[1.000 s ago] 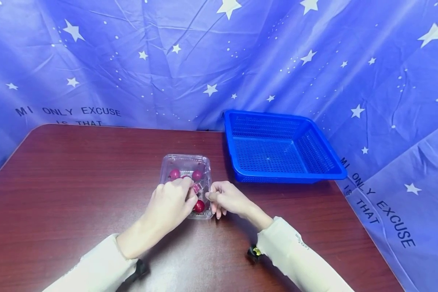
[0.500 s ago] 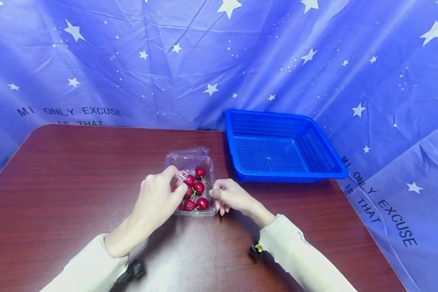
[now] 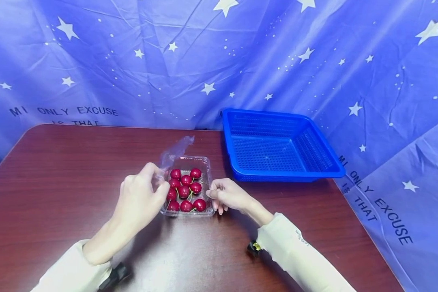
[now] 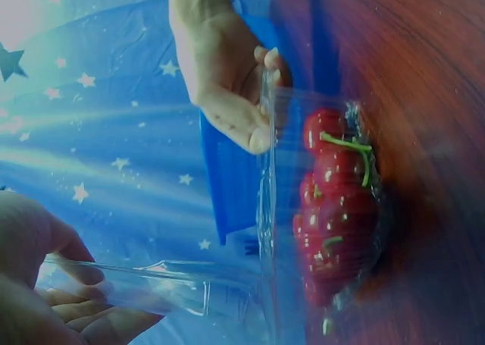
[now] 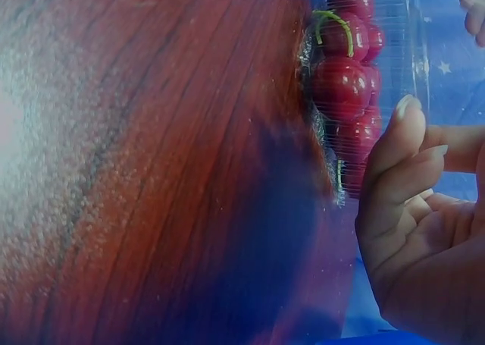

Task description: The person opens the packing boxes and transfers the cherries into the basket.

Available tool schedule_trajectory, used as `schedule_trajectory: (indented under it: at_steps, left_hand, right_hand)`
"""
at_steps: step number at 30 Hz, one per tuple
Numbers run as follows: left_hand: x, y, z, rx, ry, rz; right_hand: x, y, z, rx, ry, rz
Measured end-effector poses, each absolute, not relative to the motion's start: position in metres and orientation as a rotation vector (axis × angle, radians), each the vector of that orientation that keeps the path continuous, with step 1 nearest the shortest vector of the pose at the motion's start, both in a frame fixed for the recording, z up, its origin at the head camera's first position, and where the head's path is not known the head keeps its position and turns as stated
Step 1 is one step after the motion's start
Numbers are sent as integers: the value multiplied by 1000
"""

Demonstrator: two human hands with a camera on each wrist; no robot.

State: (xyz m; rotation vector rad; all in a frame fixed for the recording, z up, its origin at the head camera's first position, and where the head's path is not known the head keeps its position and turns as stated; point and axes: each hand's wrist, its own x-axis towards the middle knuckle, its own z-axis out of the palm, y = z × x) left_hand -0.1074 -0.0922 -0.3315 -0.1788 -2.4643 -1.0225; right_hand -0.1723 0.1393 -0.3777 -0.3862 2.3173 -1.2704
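A clear plastic box [image 3: 209, 164] holds several dark red cherries [image 3: 184, 191] with green stems. My left hand [image 3: 138, 196] pinches the edge of its hinged clear lid [image 3: 177, 150], which stands raised on the box's left side. In the left wrist view, the lid [image 4: 189, 288] runs from between the thumb and fingers to the box. With curled fingers and thumb, my right hand [image 3: 230, 196] grips the box's right rim. The right wrist view has that hand [image 5: 417, 224] at the rim, beside the cherries [image 5: 341, 87] seen through the ribbed wall.
A blue plastic basket [image 3: 282, 176] with mesh walls stands at the back right of the reddish-brown wooden table [image 3: 76, 174]. Behind and to the right hangs a blue cloth [image 3: 131, 73] with white stars and lettering.
My left hand has moved left with the lid, swinging it up off the box and uncovering the cherries. My right hand has stayed at the right rim.
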Motion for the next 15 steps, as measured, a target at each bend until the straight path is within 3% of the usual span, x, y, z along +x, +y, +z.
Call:
schedule_trajectory:
  at_steps: [15]
  left_hand:
    - [-101, -135, -320, -13, -2720, -971]
  right_hand:
    - [-172, 138, -374, -337, 2265, -1309]
